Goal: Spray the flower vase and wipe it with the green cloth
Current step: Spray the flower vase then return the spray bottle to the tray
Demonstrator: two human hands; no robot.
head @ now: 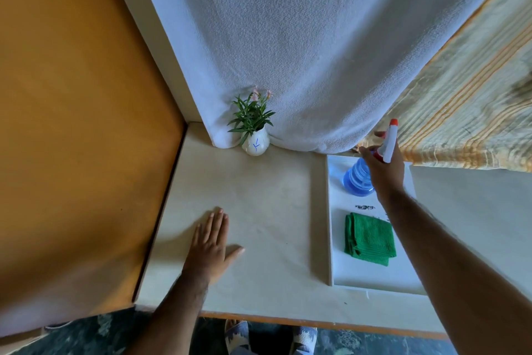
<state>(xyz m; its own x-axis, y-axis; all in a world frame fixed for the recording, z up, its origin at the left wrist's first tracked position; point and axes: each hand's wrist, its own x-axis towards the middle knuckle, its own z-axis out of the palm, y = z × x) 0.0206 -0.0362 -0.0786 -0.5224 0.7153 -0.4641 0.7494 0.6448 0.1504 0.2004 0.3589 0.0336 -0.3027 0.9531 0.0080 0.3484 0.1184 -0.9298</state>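
A small white flower vase (255,145) with a blue mark and green leafy stems with pink blooms stands at the back of the table, against the white cloth backdrop. On a white tray (374,277) to the right stands a blue spray bottle (357,179) with a white and red trigger head. My right hand (384,166) is wrapped around the bottle's neck. A folded green cloth (370,238) lies on the tray, nearer to me than the bottle. My left hand (211,245) rests flat on the table, fingers spread, well in front of the vase.
The cream table (273,210) meets an orange wall panel (72,124) on the left. A white textured cloth (302,38) hangs behind the vase, and a striped yellow curtain (475,95) hangs at the right. The table's front edge runs along the bottom, above my feet.
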